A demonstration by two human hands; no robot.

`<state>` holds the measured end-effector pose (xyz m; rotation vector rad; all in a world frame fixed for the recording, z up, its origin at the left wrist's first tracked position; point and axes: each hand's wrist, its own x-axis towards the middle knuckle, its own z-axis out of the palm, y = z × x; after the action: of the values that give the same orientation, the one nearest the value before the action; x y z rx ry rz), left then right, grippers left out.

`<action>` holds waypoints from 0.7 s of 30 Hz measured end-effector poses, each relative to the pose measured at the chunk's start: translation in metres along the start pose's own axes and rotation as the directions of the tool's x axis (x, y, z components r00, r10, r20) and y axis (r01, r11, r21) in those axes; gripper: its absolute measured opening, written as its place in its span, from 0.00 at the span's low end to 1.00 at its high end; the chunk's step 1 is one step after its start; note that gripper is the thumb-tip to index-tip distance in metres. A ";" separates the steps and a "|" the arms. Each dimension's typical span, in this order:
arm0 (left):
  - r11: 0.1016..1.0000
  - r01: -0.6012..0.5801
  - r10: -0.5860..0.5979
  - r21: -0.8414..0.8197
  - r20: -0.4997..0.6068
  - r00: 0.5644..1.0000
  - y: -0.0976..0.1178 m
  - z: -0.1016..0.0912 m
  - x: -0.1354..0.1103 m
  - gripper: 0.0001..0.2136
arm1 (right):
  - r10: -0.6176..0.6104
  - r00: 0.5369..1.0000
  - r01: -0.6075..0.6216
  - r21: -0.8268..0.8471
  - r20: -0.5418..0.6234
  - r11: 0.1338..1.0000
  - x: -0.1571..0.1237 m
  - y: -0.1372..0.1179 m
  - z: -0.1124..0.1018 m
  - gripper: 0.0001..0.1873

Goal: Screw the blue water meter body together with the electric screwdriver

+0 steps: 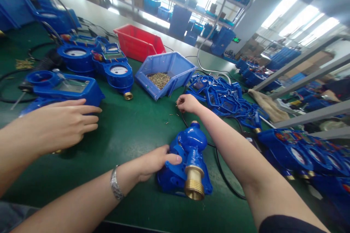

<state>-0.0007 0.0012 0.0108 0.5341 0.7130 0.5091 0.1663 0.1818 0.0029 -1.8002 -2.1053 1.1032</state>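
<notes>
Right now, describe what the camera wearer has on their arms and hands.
Both hands are bare, no gloves. The left hand has a silver metal link band at the wrist. The right hand has a bare forearm, with a dark sleeve at the upper arm.

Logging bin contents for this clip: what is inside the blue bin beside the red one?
The blue bin holds a low pile of small brass-coloured screws. Its front wall hides the nearest part of the floor.
</notes>
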 end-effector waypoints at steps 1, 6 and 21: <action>1.000 0.005 -0.005 0.008 0.005 1.000 -0.001 -0.001 0.001 0.18 | 0.015 0.999 -0.009 0.140 -0.041 0.990 -0.004 0.005 -0.004 0.04; 0.998 0.053 -0.053 0.044 0.003 0.999 -0.009 -0.006 0.008 0.27 | 0.096 0.966 0.113 0.722 -0.242 0.683 -0.033 0.026 -0.020 0.05; 0.996 0.012 -0.009 0.090 -0.036 0.999 -0.007 -0.006 0.006 0.26 | 0.368 0.902 0.256 0.966 -0.226 -0.035 -0.117 0.061 0.013 0.06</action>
<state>0.0007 0.0013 0.0001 0.6067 0.7753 0.4796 0.2375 0.0704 -0.0048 -1.0328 -0.3594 1.4273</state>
